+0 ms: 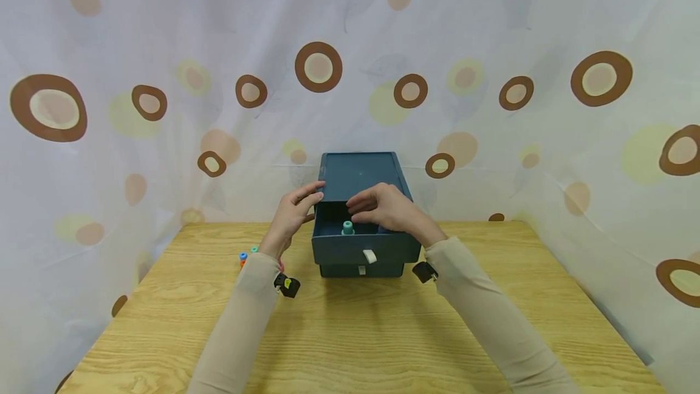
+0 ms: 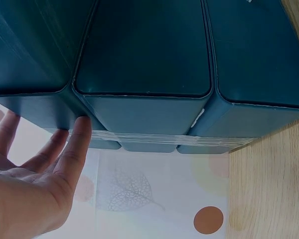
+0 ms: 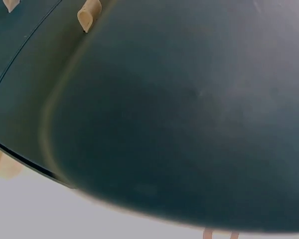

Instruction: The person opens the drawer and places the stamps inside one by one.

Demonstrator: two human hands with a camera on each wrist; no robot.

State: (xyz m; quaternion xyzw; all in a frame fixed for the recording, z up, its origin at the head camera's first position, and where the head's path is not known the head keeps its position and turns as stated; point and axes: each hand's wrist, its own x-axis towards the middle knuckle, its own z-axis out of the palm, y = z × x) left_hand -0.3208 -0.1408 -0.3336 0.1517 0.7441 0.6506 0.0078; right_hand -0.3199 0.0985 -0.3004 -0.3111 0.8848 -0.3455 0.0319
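Observation:
A dark blue drawer cabinet (image 1: 358, 172) stands on the table with its top drawer (image 1: 341, 249) pulled out. Inside that drawer, near its front wall, sits a small teal ringed piece (image 1: 347, 228), its exact kind unclear. My right hand (image 1: 385, 208) hovers over the drawer, fingers bent and thumb apart, just beside the teal piece; nothing shows between the fingertips. With spread fingers, my left hand (image 1: 295, 211) touches the cabinet's left side, as the left wrist view also shows (image 2: 45, 174). In the right wrist view a dark blue surface (image 3: 189, 124) fills most of the picture and the hand is out of sight.
Small colourful pieces (image 1: 243, 256) lie on the wooden table (image 1: 350, 333) left of the cabinet, partly behind the left forearm. Pale handles (image 1: 370, 256) stick out from the drawer fronts. A patterned curtain (image 1: 361, 47) hangs behind the table.

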